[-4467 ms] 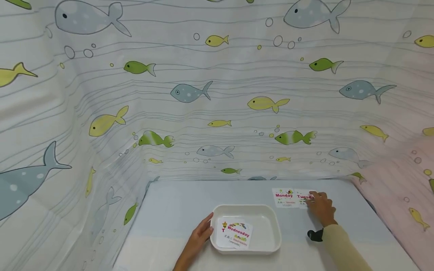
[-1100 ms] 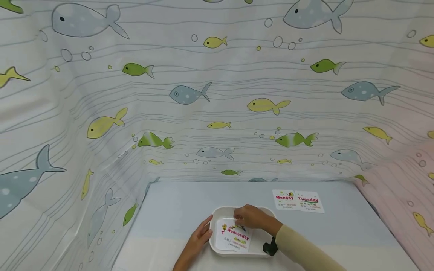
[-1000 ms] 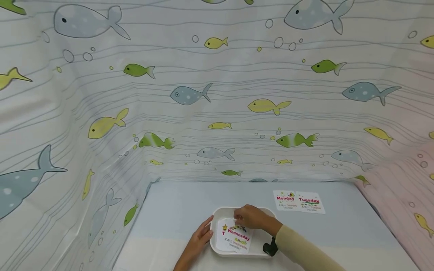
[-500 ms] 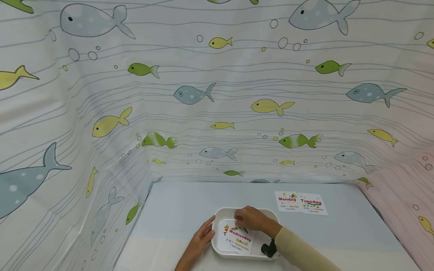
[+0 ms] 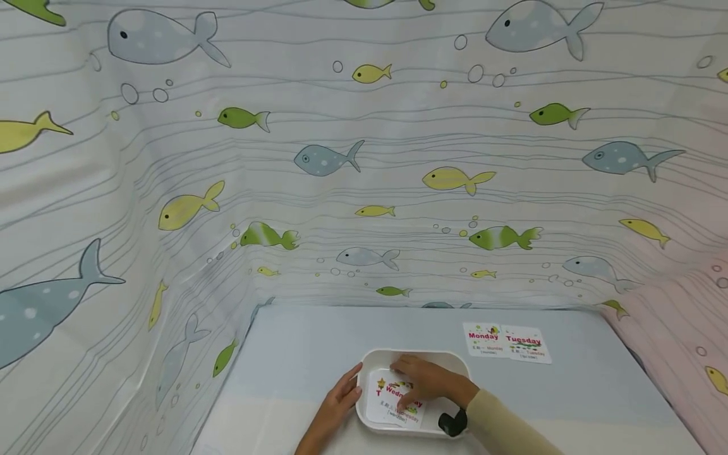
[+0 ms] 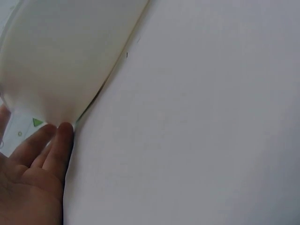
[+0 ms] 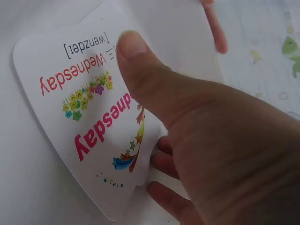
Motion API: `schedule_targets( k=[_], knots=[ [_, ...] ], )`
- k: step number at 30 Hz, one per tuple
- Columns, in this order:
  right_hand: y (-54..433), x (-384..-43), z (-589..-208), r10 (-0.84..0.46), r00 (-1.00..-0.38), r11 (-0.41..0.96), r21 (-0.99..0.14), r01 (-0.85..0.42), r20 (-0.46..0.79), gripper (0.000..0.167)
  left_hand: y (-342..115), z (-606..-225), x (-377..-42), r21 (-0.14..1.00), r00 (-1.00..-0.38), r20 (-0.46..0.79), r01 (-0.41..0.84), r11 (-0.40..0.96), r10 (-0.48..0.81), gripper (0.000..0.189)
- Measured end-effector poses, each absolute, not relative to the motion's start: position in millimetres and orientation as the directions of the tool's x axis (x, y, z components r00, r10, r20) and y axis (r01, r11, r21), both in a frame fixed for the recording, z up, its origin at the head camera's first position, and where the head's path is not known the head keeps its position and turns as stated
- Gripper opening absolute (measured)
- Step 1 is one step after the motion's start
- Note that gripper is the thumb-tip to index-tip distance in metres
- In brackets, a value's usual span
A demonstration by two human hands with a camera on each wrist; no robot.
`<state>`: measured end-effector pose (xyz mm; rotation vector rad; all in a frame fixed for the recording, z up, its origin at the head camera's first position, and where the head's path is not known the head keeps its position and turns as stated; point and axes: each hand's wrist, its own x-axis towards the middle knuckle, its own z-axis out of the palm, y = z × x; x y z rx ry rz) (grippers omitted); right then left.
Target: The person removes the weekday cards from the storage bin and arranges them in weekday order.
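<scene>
A white tray (image 5: pixel 463 373) sits on the table with the Wednesday card (image 5: pixel 411 414) lying inside its left part, over other cards. My left hand (image 5: pixel 337 404) is at the tray's left end, fairly straight fingers touching its outer wall in the left wrist view. Inside the tray, my right hand (image 5: pixel 426 379) spans the Wednesday card. In the right wrist view its thumb (image 7: pixel 133 49) is spread over the printed face, while the other fingers (image 7: pixel 166 197) bend near the card's edge. Beneath the Wednesday card, another card with a star and a letter T shows only at its left side.
Behind the tray to the right, a Monday card (image 5: pixel 482 339) and a Tuesday card (image 5: pixel 526 344) lie side by side on the table (image 5: pixel 301 335). Fish-printed cloth (image 5: pixel 318 278) hangs around the back and sides. A black device (image 5: pixel 453 422) is on the right wrist.
My right hand has gone from the Tuesday card into the tray. Its thumb has since spread away from the fingers across the Wednesday card. The left hand stays at the tray's end.
</scene>
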<state>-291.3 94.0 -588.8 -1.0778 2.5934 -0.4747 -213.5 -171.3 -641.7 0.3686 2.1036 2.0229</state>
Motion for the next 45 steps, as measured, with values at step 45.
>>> schedule_targets(
  k=[45],
  knots=[
    [79,-275,-582,-0.701,-0.702,0.707,0.006,-0.707,-0.123,0.092,-170,-642,-210,0.992,-0.968,-0.028,0.004,0.128,0.248,0.052]
  ],
)
